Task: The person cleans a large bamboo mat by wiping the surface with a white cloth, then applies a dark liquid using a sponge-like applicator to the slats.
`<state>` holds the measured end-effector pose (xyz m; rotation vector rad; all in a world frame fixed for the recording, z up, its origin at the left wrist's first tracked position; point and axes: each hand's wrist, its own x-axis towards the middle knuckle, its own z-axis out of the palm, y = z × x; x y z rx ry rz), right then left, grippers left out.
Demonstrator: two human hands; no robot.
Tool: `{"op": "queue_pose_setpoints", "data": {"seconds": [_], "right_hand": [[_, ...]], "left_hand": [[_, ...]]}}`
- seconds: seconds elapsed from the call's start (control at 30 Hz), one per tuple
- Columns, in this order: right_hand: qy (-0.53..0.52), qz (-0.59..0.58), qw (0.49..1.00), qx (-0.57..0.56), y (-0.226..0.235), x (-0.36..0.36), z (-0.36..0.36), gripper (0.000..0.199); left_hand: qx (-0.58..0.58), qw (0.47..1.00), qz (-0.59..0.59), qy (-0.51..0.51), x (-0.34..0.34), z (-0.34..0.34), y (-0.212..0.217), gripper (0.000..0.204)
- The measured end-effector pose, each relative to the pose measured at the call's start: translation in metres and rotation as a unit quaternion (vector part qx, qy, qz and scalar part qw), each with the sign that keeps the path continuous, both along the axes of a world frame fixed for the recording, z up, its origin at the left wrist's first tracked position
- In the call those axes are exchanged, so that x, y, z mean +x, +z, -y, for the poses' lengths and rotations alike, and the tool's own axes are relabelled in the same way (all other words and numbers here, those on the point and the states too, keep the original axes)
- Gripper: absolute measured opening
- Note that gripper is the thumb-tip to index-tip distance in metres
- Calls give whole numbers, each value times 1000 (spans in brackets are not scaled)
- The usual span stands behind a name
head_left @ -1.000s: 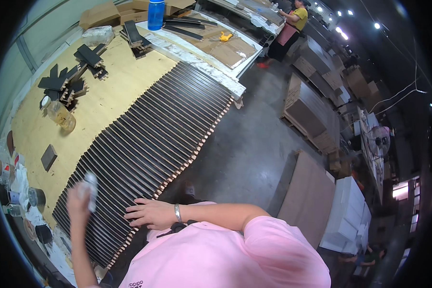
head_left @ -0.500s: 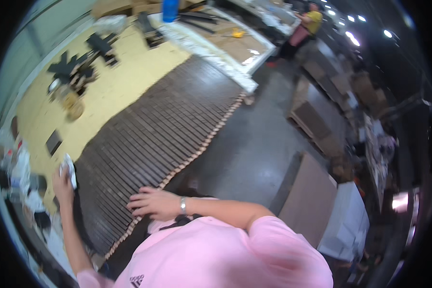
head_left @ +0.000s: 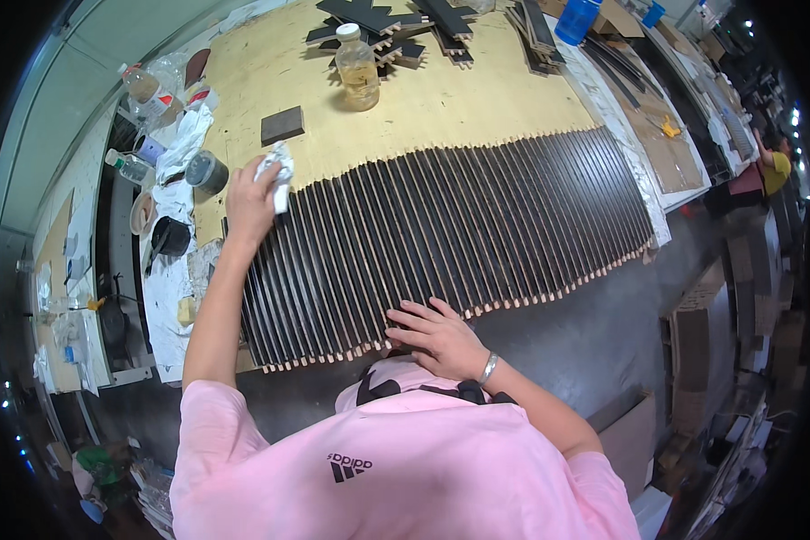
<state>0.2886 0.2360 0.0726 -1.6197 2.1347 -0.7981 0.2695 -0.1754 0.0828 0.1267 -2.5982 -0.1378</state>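
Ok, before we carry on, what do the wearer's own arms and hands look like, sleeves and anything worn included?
Both the left hand and the right hand are ungloved. Short pink sleeves leave the forearms uncovered. A silver-coloured band circles the right wrist; none shows on the left. I see no cables or markings on either arm.
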Motion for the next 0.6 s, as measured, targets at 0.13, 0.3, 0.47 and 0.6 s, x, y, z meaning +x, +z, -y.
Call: {"op": "queue_pose_setpoints", "data": {"seconds": [0.13, 0.3, 0.47, 0.6], "right_hand": [[-2, -5, 1000, 9, -4, -4, 0, 52], [6, -7, 1000, 4, 0, -2, 3, 53], [-2, -5, 1000, 6, 0, -4, 3, 53], [-7, -2, 1000, 4, -2, -1, 0, 54]], "left_hand": [[-7, 957, 95, -275, 32, -111, 26, 36], [-34, 971, 106, -210, 30, -51, 2, 29], [-32, 998, -19, 48, 13, 0, 16, 31], [11, 949, 73, -306, 51, -118, 26, 29]]}}
